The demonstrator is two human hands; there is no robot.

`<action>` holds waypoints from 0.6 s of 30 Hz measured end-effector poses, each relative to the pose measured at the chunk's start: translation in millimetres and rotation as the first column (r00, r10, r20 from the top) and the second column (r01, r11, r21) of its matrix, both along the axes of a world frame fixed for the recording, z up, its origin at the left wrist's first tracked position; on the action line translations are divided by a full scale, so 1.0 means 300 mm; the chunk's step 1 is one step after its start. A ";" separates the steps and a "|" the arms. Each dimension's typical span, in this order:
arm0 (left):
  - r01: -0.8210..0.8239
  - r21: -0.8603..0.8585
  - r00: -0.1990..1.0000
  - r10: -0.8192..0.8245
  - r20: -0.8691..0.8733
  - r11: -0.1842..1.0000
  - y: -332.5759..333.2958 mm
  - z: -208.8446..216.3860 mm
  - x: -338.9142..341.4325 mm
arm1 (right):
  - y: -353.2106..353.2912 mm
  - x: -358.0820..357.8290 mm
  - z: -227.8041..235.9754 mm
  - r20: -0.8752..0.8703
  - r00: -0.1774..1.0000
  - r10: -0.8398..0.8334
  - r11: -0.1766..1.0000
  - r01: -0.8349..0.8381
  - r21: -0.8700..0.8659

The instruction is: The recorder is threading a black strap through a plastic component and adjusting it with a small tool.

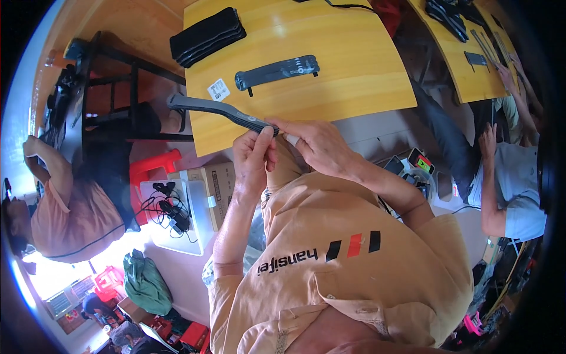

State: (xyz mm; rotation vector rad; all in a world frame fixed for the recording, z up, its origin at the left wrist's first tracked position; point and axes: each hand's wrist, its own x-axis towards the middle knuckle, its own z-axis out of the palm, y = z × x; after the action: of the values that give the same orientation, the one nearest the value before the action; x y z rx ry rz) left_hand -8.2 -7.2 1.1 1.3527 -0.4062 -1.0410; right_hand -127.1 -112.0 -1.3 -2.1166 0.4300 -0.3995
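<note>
A long, dark grey strip (221, 108), slightly curved and strap-like, is held over the table's near edge. My left hand (253, 156) is closed round its right end, thumb on top. At that same end my right hand (321, 144) pinches with thumb and forefinger; the very tip is hidden by the fingers. The strip's free end points left, above the wood. Beyond it lies a similar dark flat strip (277, 72) with two short black tabs and pale printing. A small white label (218, 89) rests to its left.
The yellow wooden table (354, 88) bears a stack of black pouch-like pieces (207, 36) at the far left. A white bin of black cables (171, 215) and a cardboard box (218, 189) stand below left. People work on both sides, one at another table (466, 65).
</note>
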 end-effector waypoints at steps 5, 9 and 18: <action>0.047 0.062 0.996 -0.052 0.075 0.997 -0.011 0.021 0.011 | 0.013 -0.003 0.012 0.145 0.986 -0.084 0.987 0.103 -0.127; 0.085 0.057 0.996 -0.086 0.013 0.995 -0.011 0.015 0.032 | 0.013 -0.004 0.023 -0.030 0.998 -0.052 0.927 0.037 -0.372; 0.109 0.065 0.980 -0.118 0.157 0.992 -0.005 -0.001 0.002 | -0.050 -0.008 -0.039 0.200 0.979 0.025 0.606 -0.174 0.777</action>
State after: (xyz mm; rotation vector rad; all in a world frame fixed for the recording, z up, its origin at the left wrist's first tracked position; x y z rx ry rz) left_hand -7.5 -8.8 0.9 1.4836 -0.5838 -1.0469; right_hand -129.7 -126.9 -13.1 -1.1995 0.3006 -0.2457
